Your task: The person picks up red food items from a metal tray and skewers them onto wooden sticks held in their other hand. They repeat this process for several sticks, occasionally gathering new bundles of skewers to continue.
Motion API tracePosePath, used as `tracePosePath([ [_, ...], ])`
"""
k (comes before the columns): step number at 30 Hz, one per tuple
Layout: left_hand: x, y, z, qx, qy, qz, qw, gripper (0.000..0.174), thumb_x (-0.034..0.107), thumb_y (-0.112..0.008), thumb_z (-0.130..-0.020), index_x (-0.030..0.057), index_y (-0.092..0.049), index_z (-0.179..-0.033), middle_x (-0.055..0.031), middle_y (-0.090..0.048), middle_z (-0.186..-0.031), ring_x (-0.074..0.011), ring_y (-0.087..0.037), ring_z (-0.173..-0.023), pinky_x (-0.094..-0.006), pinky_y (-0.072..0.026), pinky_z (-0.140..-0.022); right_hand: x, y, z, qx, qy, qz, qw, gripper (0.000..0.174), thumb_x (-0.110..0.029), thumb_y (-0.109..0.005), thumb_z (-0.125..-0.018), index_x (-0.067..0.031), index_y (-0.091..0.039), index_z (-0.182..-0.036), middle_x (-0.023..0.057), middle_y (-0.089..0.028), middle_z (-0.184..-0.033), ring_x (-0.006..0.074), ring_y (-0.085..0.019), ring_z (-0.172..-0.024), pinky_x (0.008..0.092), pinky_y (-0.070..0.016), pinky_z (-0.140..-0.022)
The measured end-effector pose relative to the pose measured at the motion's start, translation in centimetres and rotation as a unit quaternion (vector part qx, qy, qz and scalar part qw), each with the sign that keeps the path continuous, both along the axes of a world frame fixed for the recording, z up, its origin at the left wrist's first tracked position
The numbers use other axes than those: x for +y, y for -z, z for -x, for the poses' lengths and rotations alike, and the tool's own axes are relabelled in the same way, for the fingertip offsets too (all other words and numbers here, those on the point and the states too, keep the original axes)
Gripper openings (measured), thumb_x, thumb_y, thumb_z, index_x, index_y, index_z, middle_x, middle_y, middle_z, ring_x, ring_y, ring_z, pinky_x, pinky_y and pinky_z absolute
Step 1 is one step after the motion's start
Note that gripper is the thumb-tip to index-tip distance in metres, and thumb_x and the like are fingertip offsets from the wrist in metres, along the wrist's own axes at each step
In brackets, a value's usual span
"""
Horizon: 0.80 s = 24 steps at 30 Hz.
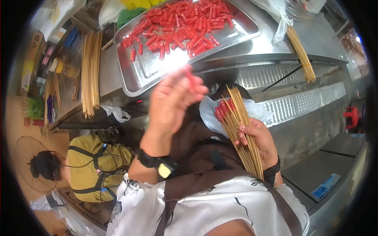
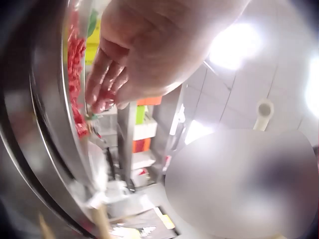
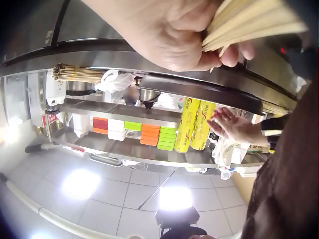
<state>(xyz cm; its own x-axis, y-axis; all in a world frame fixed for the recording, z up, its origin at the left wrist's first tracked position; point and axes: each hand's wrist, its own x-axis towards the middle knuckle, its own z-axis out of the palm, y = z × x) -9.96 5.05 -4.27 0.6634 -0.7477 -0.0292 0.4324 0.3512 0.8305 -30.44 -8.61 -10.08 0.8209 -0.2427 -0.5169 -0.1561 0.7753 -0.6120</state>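
Observation:
My left hand (image 1: 173,98) is raised between the metal tray (image 1: 136,89) and the skewers, pinching a small red piece (image 1: 189,78) between thumb and fingers. Against my body, my right hand (image 1: 258,137) grips a bundle of wooden skewers (image 1: 246,143). Short, glossy red pieces (image 1: 223,108) sit on the tips of several of these skewers. More such pieces lie in a loose red heap (image 1: 185,27) in the tray. In the right wrist view, the skewers (image 3: 249,22) pass through my curled fingers, and my left hand (image 3: 232,127) shows farther off.
Bundled skewers (image 1: 91,70) lie on the steel counter left of the tray; another bundle (image 1: 301,55) juts over its right edge beside a white bag (image 1: 275,17). A pale plastic bag (image 1: 210,114) sits behind the held skewers. At left is a person in an olive top (image 1: 84,167).

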Motion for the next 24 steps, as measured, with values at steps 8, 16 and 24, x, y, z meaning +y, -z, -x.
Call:
tracePosePath([
  [8, -1.5, 9.0, 2.4, 0.216, -0.009, -0.051, 0.975, 0.030, 0.009, -0.055, -0.092, -0.0017, -0.049, -0.119, -0.0137, -0.061, -0.101, -0.0252, -0.062, -0.098, -0.0342, -0.0523, -0.085, 0.8, -0.4, 0.1, 0.000, -0.011, -0.026, 1.000, 0.011, -0.008, -0.058, -0.086, -0.0012, -0.055, -0.094, 0.0025, -0.055, -0.065, 0.0083, -0.049, -0.048, 0.0245, -0.0458, -0.054],
  [16, -2.8, 8.4, 3.1, 0.200, -0.023, -0.067, 0.977, 0.026, 0.010, -0.056, -0.091, -0.0003, -0.052, -0.114, -0.0124, -0.063, -0.100, -0.0215, -0.063, -0.096, -0.0303, -0.0529, -0.083, 0.9, -0.5, -0.3, 0.006, -0.018, -0.028, 0.999, 0.010, -0.007, -0.058, -0.085, -0.0022, -0.055, -0.094, 0.0030, -0.054, -0.065, 0.0084, -0.049, -0.049, 0.0238, -0.0448, -0.054],
  [24, -3.2, 8.2, 3.6, 0.154, -0.037, -0.066, 0.985, 0.028, 0.010, -0.056, -0.092, -0.0012, -0.049, -0.116, -0.0137, -0.062, -0.101, -0.0240, -0.063, -0.095, -0.0336, -0.0526, -0.082, 0.8, -0.4, -0.5, 0.011, -0.016, -0.020, 1.000, 0.011, -0.008, -0.058, -0.085, -0.0017, -0.055, -0.094, 0.0030, -0.053, -0.066, 0.0084, -0.047, -0.048, 0.0240, -0.0449, -0.054],
])
